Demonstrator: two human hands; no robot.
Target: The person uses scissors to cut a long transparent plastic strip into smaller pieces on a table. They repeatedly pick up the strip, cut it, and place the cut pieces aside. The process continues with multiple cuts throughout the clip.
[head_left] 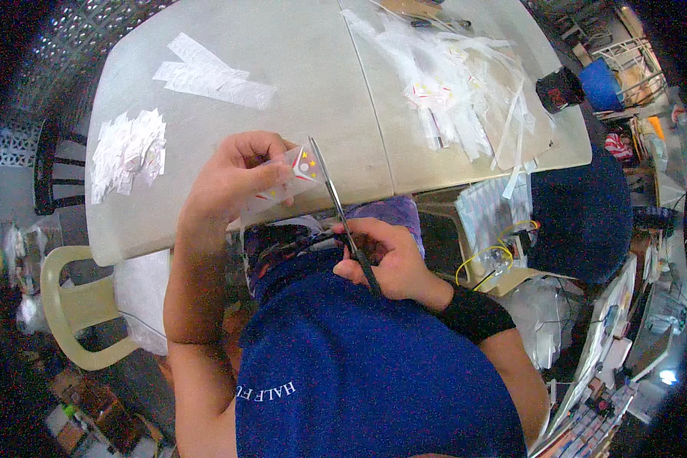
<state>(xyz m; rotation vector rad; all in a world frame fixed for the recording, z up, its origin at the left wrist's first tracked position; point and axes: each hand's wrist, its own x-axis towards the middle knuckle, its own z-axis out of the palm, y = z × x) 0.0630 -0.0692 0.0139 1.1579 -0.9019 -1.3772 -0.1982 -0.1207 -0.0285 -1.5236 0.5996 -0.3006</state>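
My left hand (248, 172) pinches a clear plastic strip (307, 163) printed with red lines and yellow stars, just over the table's near edge. My right hand (385, 259) grips a pair of scissors (336, 200) by dark handles, low in front of my body. The long blades point up and away, and their tips lie at the strip's right end. Whether the blades touch the strip I cannot tell. Part of the strip is hidden behind my left fingers.
On the white table (282, 46), a heap of small cut pieces (130, 153) lies left, with pale strips (214, 76) beyond. Tangled plastic scraps (458, 91) cover the right part, near a black container (559, 90). A beige chair (76, 305) stands left, a dark blue seat (580, 214) right.
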